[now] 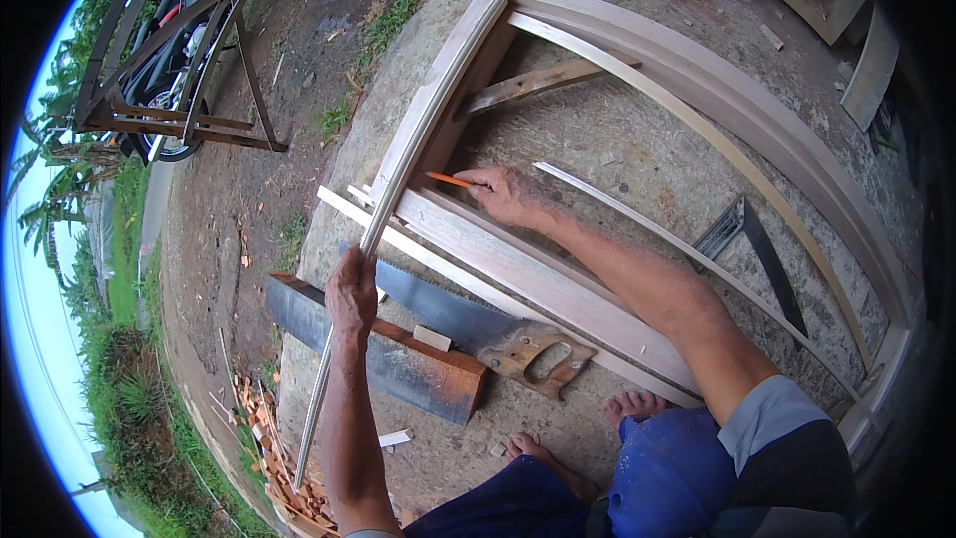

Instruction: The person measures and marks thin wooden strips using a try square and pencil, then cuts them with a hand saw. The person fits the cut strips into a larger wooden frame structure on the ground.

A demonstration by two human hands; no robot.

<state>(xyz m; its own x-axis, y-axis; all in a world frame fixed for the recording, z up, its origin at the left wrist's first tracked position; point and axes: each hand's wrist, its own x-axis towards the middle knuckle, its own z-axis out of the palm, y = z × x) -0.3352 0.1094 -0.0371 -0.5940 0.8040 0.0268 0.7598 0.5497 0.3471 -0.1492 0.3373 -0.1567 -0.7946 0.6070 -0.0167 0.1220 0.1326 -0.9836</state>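
My left hand is closed around a long thin wooden strip, which lies along the left member of a large wooden frame and sticks out past it toward me. My right hand grips an orange pencil. The pencil's tip points left at the strip, beside the corner where a crosspiece meets that member; whether it touches, I cannot tell. A handsaw with a wooden handle lies just right of my left hand, partly across a dark-faced timber piece.
Inside the frame lie a metal square, another thin strip and a short brace. My bare feet are near the crosspiece. Offcuts are heaped at lower left. A motorcycle stands behind a wooden rack.
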